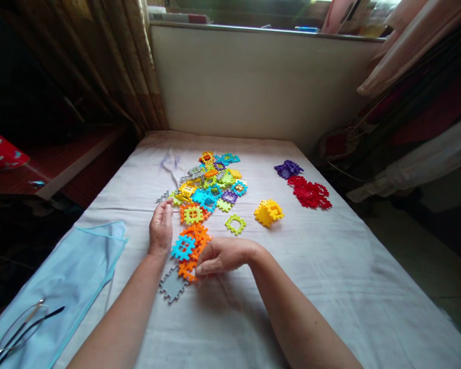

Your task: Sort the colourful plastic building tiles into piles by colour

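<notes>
My right hand [223, 254] reaches in from the right, its fingers closed on the edge of an orange interlocking plastic tile [187, 270]. Other orange tiles [202, 236] lie just beyond it, with a blue window tile [183, 247] on top. A grey square tile [172, 285] lies flat nearest to me. On the left, my left hand [161, 228] has its fingers curled together beside the mixed pile; whether something is between them is hidden. Close to its fingertips is a yellow-green tile [174, 197]. A lime window tile [193, 214] rests on orange ones.
The mixed pile of tiles [207, 197] spreads toward the wall. Right of it are a lime frame [235, 224], a yellow stack [268, 212], purple tiles [288, 169] and red tiles [312, 195]. Glasses [23, 328] lie on a light-blue cloth [80, 266] at left.
</notes>
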{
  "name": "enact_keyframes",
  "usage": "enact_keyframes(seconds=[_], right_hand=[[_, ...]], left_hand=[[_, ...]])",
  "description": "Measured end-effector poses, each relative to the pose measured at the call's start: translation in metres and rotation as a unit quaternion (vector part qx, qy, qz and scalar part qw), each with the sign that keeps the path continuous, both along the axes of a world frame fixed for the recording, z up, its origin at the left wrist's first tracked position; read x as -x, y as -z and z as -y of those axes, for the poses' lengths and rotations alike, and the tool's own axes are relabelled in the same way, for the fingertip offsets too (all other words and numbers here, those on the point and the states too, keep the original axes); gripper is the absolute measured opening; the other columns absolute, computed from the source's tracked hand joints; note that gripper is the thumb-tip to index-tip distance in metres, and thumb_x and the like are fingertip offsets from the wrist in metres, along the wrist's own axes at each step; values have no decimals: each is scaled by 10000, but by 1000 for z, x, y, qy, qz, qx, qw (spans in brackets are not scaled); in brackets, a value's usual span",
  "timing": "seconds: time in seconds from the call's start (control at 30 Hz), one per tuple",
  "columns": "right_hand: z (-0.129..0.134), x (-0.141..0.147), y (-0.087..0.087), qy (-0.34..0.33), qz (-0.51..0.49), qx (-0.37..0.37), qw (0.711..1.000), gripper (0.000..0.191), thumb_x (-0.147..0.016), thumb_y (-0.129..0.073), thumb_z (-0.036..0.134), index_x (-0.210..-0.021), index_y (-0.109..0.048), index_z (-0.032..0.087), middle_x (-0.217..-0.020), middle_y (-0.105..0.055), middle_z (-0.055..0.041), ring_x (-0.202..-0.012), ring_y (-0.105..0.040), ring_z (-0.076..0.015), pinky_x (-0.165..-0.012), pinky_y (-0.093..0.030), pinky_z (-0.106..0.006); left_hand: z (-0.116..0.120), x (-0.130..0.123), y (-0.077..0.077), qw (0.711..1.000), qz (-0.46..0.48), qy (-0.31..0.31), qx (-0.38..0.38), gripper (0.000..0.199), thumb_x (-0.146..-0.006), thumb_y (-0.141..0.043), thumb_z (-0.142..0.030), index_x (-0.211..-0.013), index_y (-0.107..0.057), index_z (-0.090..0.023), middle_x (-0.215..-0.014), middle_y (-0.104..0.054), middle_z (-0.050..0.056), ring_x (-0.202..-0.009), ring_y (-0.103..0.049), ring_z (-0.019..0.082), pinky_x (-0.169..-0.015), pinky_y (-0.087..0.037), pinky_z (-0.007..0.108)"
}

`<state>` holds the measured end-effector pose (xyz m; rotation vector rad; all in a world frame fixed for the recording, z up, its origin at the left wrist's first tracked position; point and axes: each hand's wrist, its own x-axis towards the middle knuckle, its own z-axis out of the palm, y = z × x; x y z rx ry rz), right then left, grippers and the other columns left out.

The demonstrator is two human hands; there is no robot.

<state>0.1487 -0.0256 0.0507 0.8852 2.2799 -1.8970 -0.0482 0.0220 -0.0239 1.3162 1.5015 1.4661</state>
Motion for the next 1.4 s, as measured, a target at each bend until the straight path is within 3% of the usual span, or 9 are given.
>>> enact_keyframes(seconds=[0.13,0.33,0.63,0.77,0.9,1.0,1.13,1.27,1.4], right_hand=[[-1,13,23,-14,-103,29,994,296,-870,-597,309,-1038,-737,109,-892,-721,-2,-788,-618,-96,-754,-465,-170],[-7,12,28,96,-219,-14,971,390,-829,-661,458,-1091,-722,176,-1261,-646,-59,-1200,-557,-189,-1049,-387,-285],[13,46,42,-16,-144,132,981,447,-792,-704,488,-1072,-722,140,-953,-728,-16,-916,-658,-140,-833,-486,-206],[8,47,38,113,-251,44,960,370,-735,-761,477,-986,-746,206,-1264,-655,-46,-1343,-460,-203,-1098,-336,-281],[-2,29,33,243,-297,88,919,426,-677,-788,544,-933,-743,207,-1323,-621,-77,-1281,-523,-218,-1036,-419,-327],[-8,11,40,285,-305,168,893,451,-700,-763,567,-922,-739,175,-1099,-721,-96,-973,-676,-189,-734,-532,-258],[-15,-7,54,281,-347,249,860,451,-701,-765,555,-833,-724,126,-979,-741,-130,-734,-689,-147,-505,-473,-176],[-17,-12,58,250,-368,277,851,407,-708,-779,510,-830,-716,127,-1036,-733,-138,-756,-698,-150,-512,-490,-172],[-16,-11,57,231,-375,278,854,392,-720,-774,497,-829,-710,126,-1051,-727,-140,-780,-695,-157,-536,-500,-184]], left_hand=[[-4,11,-13,985,166,5,48,417,-916,-426,-518,-1146,-598,-216,-1301,-624,103,-1225,-579,201,-1009,-476,356],[-5,36,-36,947,295,34,119,417,-941,-405,-514,-1071,-632,-189,-1312,-623,116,-1210,-598,205,-1040,-475,384],[-4,36,-34,951,291,23,102,392,-944,-426,-499,-1043,-639,-186,-1296,-635,113,-1227,-587,198,-1060,-464,372],[-6,39,-30,959,266,32,89,416,-923,-449,-536,-1051,-636,-186,-1290,-635,121,-1220,-590,208,-1045,-474,385],[-6,39,-26,959,269,33,81,421,-883,-505,-561,-1036,-645,-195,-1256,-650,114,-1199,-600,209,-1038,-473,387],[-7,35,-21,979,194,24,56,449,-805,-595,-578,-1029,-655,-194,-1193,-675,106,-1151,-618,224,-1022,-477,405],[-21,29,-18,999,-37,11,16,400,-781,-608,-479,-1054,-677,-194,-1105,-708,83,-1065,-639,231,-1022,-460,410],[-48,24,-25,938,-345,35,-1,351,-820,-513,-345,-1105,-683,-232,-1179,-691,78,-1105,-623,241,-1024,-445,384],[-72,20,-30,887,-459,52,9,320,-782,-561,-343,-1054,-698,-245,-1122,-711,95,-1057,-634,273,-1005,-441,404]])
